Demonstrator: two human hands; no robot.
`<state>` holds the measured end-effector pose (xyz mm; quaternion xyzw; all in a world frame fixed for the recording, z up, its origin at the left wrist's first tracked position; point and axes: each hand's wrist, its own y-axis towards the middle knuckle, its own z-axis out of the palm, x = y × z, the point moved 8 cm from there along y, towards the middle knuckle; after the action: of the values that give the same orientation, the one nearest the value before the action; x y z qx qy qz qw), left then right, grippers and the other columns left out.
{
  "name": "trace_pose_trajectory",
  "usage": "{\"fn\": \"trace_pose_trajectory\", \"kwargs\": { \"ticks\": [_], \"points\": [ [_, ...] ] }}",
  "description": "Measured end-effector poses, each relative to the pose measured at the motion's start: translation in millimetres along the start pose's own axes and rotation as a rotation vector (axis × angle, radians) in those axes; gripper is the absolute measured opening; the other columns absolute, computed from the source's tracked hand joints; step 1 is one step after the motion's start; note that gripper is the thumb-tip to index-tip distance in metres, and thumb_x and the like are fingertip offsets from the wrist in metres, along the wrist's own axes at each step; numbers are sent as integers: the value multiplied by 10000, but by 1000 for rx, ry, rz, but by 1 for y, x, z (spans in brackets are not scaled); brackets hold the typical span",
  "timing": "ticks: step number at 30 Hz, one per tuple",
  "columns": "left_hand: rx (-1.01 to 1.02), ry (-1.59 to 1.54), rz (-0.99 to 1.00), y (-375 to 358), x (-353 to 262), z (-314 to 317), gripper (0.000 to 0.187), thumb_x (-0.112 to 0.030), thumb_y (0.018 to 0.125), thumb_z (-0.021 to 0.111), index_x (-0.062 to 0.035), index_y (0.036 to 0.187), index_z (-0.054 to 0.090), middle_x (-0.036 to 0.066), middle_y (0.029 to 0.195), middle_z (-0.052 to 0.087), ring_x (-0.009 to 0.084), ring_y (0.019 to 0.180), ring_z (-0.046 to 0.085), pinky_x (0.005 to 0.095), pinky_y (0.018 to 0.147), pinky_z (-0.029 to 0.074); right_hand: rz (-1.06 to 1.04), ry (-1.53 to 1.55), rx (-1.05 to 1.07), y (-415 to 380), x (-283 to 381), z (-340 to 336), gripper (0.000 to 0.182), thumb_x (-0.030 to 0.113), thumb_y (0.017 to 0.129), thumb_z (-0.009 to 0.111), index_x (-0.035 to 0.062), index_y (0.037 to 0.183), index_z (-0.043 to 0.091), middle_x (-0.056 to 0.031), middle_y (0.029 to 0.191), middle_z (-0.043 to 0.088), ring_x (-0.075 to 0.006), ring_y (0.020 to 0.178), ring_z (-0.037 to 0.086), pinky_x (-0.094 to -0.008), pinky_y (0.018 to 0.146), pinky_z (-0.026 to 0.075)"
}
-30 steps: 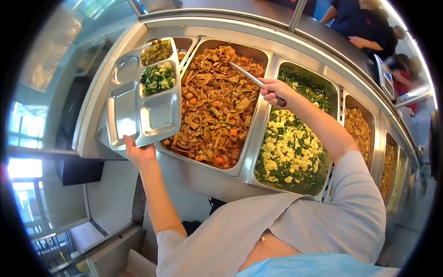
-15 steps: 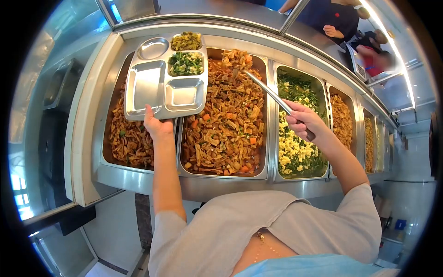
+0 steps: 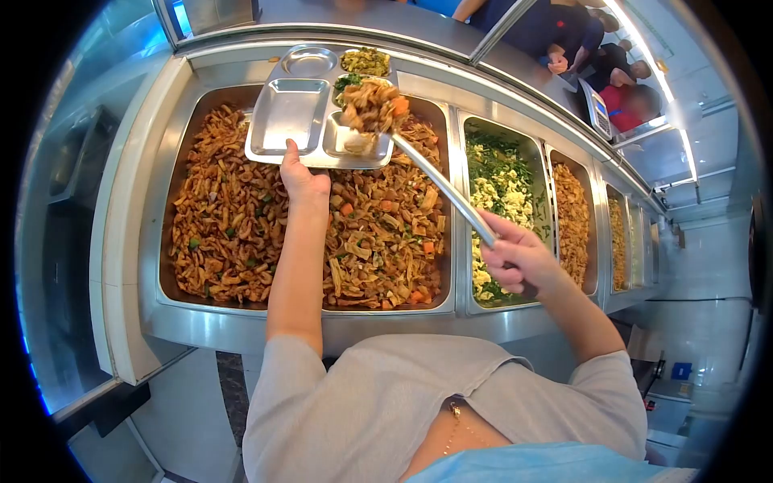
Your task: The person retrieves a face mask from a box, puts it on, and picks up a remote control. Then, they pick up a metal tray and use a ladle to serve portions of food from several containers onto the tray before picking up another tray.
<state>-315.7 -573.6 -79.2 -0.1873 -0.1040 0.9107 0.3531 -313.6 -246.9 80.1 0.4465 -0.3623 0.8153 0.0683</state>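
My left hand (image 3: 305,179) grips the near edge of a metal compartment tray (image 3: 290,113), its thumb on top. Chopped yellow-green vegetables (image 3: 365,61) fill the tray's far right compartment, and leafy greens (image 3: 345,83) show partly in the one below. My right hand (image 3: 518,256) is closed on the handle of a metal serving spoon (image 3: 443,185). The spoon's heaped load of brown stew with carrot (image 3: 375,106) is over the tray's right side, partly hiding the greens and the near right compartment. Beneath the tray is a pan of stew (image 3: 386,249).
A pan of brown strips (image 3: 221,233) lies at left. To the right are a pan of greens with egg (image 3: 503,177), a pan of brown food (image 3: 572,217) and further pans. Beyond the glass partition, several people stand near a device with a screen (image 3: 597,109).
The spoon has lifted from the stew pan with a heaped load and moved left over the tray. The tray has shifted right and away from me in the view.
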Motion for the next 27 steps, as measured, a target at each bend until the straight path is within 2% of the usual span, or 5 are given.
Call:
{"fn": "trace_pose_trajectory", "kwargs": {
  "ticks": [12,17,22,25,27],
  "points": [
    [-70,108,50,-61,-19,22,393,-260,923,447,-36,1243,402,88,1204,478,248,1097,479,464,972,352,-793,-1495,-200,-7,-32,-20,605,20,803,484,77,1372,287,-103,765,520,-230,552,514,-332,486,423],
    [-53,82,-8,-57,-19,14,381,-262,934,415,-46,1248,394,94,1214,471,269,1100,481,480,959,368,-677,-1938,-394,-13,-30,-26,625,-13,755,488,80,1352,326,-100,753,456,-263,535,508,-366,482,435],
    [0,92,-35,-47,-22,40,388,-276,942,385,-63,1265,378,98,1250,446,289,1133,456,513,964,353,-1025,-1447,-453,-33,-1,-2,593,-19,803,471,107,1364,324,-95,802,519,-180,529,521,-312,452,420],
    [44,123,-59,-20,-24,59,413,-292,931,411,-57,1270,382,98,1254,454,299,1140,448,525,972,331,-414,-601,-287,-35,-26,-12,567,-20,829,448,90,1368,311,-98,839,561,-159,563,541,-304,468,420],
    [113,69,-119,29,-20,58,410,-283,929,417,-49,1264,389,99,1254,458,294,1141,448,520,976,331,-615,-750,-460,-48,-47,-11,526,-1,835,484,16,1339,332,-32,744,503,-126,520,488,-280,466,418]
  ]
}}
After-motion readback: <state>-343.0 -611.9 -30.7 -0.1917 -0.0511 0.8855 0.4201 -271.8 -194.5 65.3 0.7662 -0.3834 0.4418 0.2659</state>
